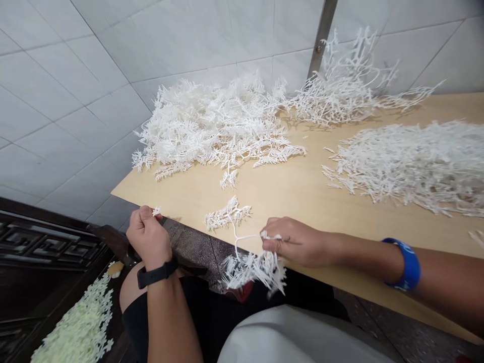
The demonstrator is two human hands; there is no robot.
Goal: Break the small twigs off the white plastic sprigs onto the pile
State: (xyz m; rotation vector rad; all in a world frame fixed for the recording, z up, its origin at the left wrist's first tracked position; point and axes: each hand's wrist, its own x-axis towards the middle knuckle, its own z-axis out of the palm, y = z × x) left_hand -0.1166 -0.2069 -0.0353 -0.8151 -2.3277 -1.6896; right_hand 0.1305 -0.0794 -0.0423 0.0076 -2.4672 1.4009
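My right hand (293, 241) is closed on the stem of a white branched plastic sprig (245, 237), near the table's front edge. One tuft of the sprig lies over the wooden table (181, 196); another hangs past the edge above my lap. My left hand (147, 232), with a black watch on the wrist, is off the table's left corner. Its thumb and fingers pinch a small white piece (156, 212). The two hands are apart.
A big heap of white sprigs (215, 126) lies at the back left, bare branched stems (340, 96) behind centre-right, and a pile of small white pieces (419, 166) on the right. Pale green-white pieces (81, 320) are low at the left. A tiled wall stands behind.
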